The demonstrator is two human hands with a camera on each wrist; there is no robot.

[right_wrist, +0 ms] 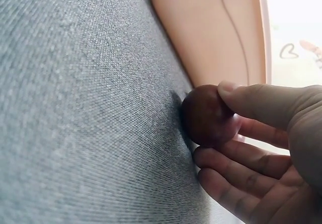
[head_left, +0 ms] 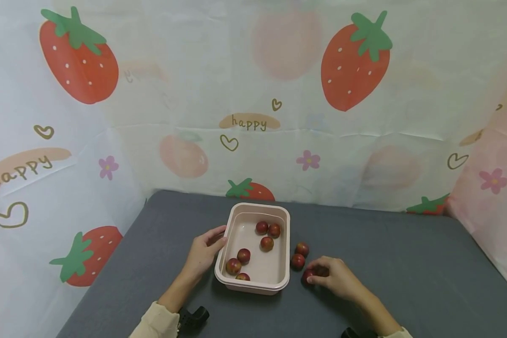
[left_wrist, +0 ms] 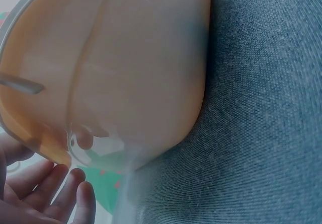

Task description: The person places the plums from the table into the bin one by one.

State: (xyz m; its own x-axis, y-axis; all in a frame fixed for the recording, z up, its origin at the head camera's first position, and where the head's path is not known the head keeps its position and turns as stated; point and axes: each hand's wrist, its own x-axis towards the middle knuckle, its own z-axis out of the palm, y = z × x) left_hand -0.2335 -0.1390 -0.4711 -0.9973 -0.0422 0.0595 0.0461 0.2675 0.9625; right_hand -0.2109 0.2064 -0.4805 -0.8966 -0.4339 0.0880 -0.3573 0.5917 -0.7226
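Observation:
A pale pink plastic container (head_left: pixel 253 285) stands on the grey cloth with several red plums (head_left: pixel 266 243) inside. At its left rim rests my left hand (head_left: pixel 203 251), thumb and fingertips touching the edge; in the left wrist view its fingers (left_wrist: pixel 65 196) are loosely bent beside the container's corner. To the right of the container, my right hand (head_left: pixel 335 278) pinches a dark red plum (right_wrist: pixel 209 116) between thumb and fingers, low at the cloth. Two more plums, one behind (head_left: pixel 302 249) and one in front (head_left: pixel 297 261), lie between that hand and the container.
A grey cloth (head_left: pixel 384 253) covers the table. White curtains (head_left: pixel 253 155) printed with strawberries, hearts and flowers stand at the back and both sides. Dark wrist devices (head_left: pixel 196 317) sit near both forearms.

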